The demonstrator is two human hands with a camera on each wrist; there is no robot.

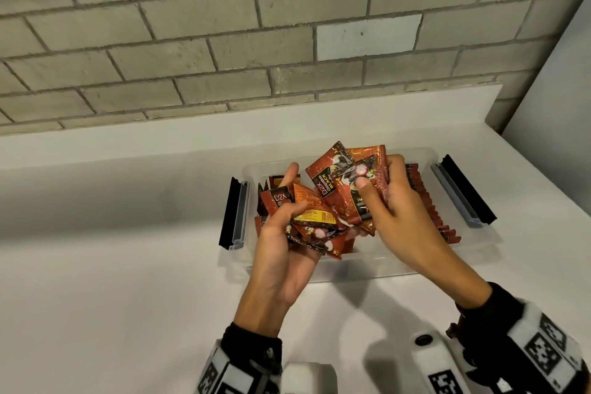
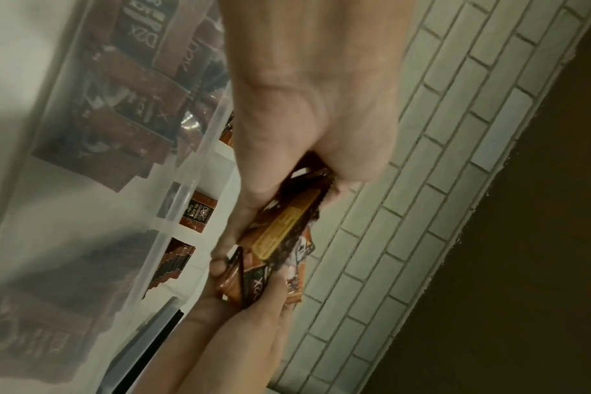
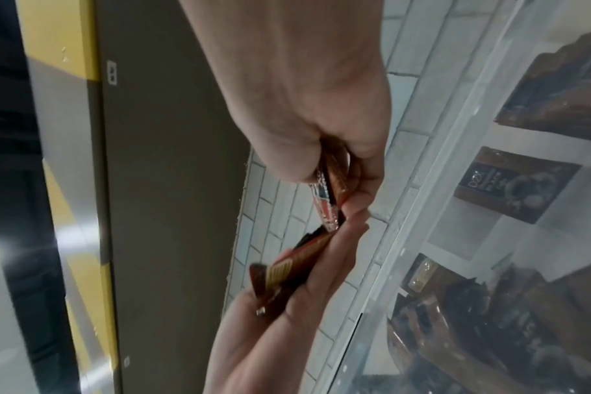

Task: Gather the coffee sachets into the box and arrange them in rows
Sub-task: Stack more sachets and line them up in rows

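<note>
Both hands held above a clear plastic box (image 1: pixel 323 275) on a white counter (image 1: pixel 112 233), mid-way through sorting. The left hand (image 1: pixel 281 249) has its fingers curled round a loose, fanned bundle of coffee sachets (image 1: pixel 307 217), thumb pressed on the topmost packet; the left wrist view shows the same bundle (image 2: pixel 280 240) pinched between thumb and fingers. The right hand (image 1: pixel 393 211) clamps a second, smaller stack of sachets (image 1: pixel 348 176) between thumb and fingers, its lower edge just beside the left-hand bundle; the right wrist view shows this stack (image 3: pixel 331 186) edge-on in the grip.

Done so far, as far as can be seen: beyond the right fingers, along the box's right side, a row of sachets (image 1: pixel 428 201) stands on edge, closely packed. No sachets are visible on the counter outside the box, so gathering appears complete or nearly so.

Left to do, by judgement: beneath and behind the left fingers several sachets (image 1: pixel 271 182) lie flat or tilted in the box, unordered; these and both handfuls are not yet set in rows. Two black clip handles (image 1: pixel 233 211) stand open at the box ends.
</note>
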